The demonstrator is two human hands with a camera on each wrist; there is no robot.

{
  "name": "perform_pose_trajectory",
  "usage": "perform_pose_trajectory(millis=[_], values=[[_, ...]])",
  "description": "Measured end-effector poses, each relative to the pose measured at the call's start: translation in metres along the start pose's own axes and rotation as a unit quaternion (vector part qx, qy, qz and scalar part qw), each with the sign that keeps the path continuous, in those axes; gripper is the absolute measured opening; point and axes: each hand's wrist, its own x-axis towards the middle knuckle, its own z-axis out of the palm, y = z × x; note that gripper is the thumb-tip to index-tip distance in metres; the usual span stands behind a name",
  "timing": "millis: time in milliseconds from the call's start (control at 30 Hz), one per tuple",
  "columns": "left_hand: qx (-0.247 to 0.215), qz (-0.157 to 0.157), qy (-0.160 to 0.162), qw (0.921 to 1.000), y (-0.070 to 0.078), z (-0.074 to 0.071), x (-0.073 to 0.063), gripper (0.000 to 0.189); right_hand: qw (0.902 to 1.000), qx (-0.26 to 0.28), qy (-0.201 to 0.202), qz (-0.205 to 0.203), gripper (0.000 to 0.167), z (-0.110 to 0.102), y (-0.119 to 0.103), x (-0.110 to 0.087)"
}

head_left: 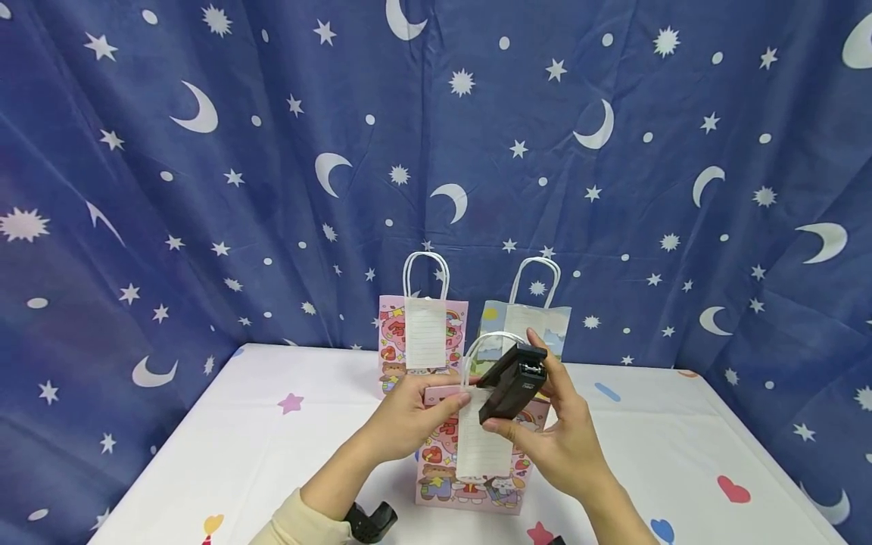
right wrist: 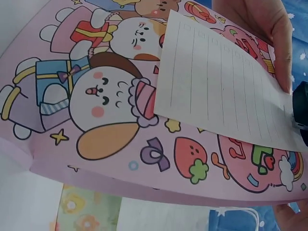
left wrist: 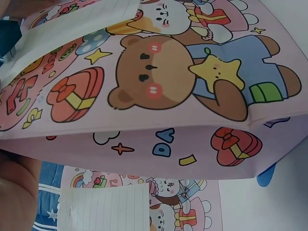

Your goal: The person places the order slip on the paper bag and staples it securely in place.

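Observation:
A pink paper gift bag (head_left: pixel 436 490) with cartoon animals stands at the table's front middle. Over its face hangs a lined sheet of white paper (head_left: pixel 485 454), also seen in the right wrist view. My left hand (head_left: pixel 405 424) pinches the bag's top edge and the sheet's upper left corner, thumb in front. In my right hand (head_left: pixel 564 435) is a black stapler (head_left: pixel 512 384), gripped between thumb and fingers. It sits tilted over the top of the sheet, beside the white twisted handle (head_left: pixel 492 336). In the right wrist view the stapler's tip (right wrist: pixel 301 109) overlaps the sheet's upper end.
Behind stand another pink gift bag (head_left: pixel 388 325) and a pale blue and green one (head_left: pixel 560 322), each with a lined sheet (head_left: pixel 425 333) at its top. A star-patterned blue curtain (head_left: pixel 272 189) closes off the back of the white table (head_left: pixel 286 439).

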Motion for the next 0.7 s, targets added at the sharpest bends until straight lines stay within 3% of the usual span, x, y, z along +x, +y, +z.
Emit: perform_pose_trajectory(millis=[267, 433, 700], values=[[-0.023, 0.013, -0.03, 0.9992, 0.0, -0.003, 0.002, 0.025, 0.9976, -0.004, 0.046, -0.051, 0.078, -0.005, -0.006, 0.004], [-0.054, 0.008, -0.045, 0.9975, -0.002, -0.002, 0.002, 0.026, 0.9929, 0.042, 0.063, -0.091, 0.078, -0.008, -0.009, 0.007], [-0.081, 0.0, -0.056, 0.9951, -0.003, 0.0, 0.002, 0.028, 0.9813, 0.107, 0.109, -0.117, 0.078, -0.022, -0.023, 0.01]])
